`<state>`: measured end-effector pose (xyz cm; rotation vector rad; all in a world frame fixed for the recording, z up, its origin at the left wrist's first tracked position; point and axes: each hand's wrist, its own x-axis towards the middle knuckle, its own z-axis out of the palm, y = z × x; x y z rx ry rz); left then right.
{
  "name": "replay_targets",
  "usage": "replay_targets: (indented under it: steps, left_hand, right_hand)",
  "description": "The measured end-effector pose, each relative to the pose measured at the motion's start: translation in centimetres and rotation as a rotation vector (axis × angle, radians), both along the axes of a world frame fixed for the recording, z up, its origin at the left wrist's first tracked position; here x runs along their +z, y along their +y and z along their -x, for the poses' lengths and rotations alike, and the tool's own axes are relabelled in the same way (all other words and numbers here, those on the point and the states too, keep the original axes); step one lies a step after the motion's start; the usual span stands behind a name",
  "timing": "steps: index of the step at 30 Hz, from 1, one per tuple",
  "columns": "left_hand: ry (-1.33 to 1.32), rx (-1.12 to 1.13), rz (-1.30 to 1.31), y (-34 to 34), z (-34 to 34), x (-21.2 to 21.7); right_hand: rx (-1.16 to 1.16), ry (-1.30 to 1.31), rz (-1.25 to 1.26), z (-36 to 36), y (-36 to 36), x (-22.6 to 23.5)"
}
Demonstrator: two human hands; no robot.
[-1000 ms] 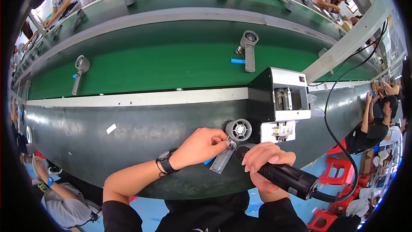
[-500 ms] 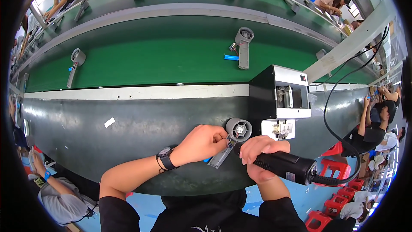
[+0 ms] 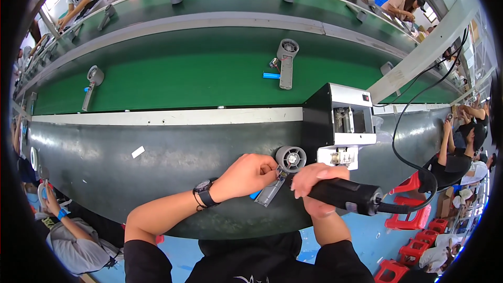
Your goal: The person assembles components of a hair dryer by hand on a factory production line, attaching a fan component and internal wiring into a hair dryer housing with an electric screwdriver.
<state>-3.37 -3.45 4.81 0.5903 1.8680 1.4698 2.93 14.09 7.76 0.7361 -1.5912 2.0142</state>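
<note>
A grey handheld fan (image 3: 270, 195) lies on the dark work table, its round head away from me and its open handle slanting back toward me. My left hand (image 3: 245, 176) is closed in a pinch at the neck of the fan, by a small circuit board (image 3: 283, 173). Part of a blue cell (image 3: 255, 195) shows beside the handle. My right hand (image 3: 318, 181) grips a thick black corded electric screwdriver (image 3: 347, 195), held nearly level just right of the fan. Its tip is hidden by my fingers.
A black and silver box-shaped machine (image 3: 340, 120) stands right of the fan. The tool's cable (image 3: 396, 144) loops up on the right. Beyond a white rail (image 3: 209, 116), a green belt (image 3: 183, 68) carries more fans. A white slip (image 3: 138, 152) lies left; people work around.
The rear end of the electric screwdriver has risen slightly and come a little left. My left hand stays at the fan's neck. On the belt, the middle fan has shifted left.
</note>
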Motion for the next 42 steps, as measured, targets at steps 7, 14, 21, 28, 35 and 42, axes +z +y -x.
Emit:
replay_targets:
  steps: [7,14,21,28,35,42]
  left_hand:
    - [-0.039,0.048,-0.102,0.7,-0.6,-1.6]
    - [-0.136,0.053,-0.111,0.6,-0.5,-1.4]
    - [-0.032,0.192,-0.164,-1.2,3.3,-0.3]
    - [0.314,0.571,0.143,-5.6,14.6,-0.4]
    - [1.375,0.902,0.243,-3.6,18.7,-1.1]
    - [1.196,0.574,0.258,3.3,20.5,-2.2]
  right_hand:
    - [-0.199,-0.013,0.174,-1.1,1.6,0.7]
    - [-0.125,-0.082,0.242,-0.8,2.1,1.0]
    - [-0.137,-0.076,0.309,-0.8,2.8,0.8]
    - [-0.079,-0.111,0.375,-1.0,3.9,-0.2]
    - [-0.020,-0.203,0.405,-1.0,4.2,-0.6]
    - [0.039,-0.316,0.395,-1.1,3.1,-1.0]
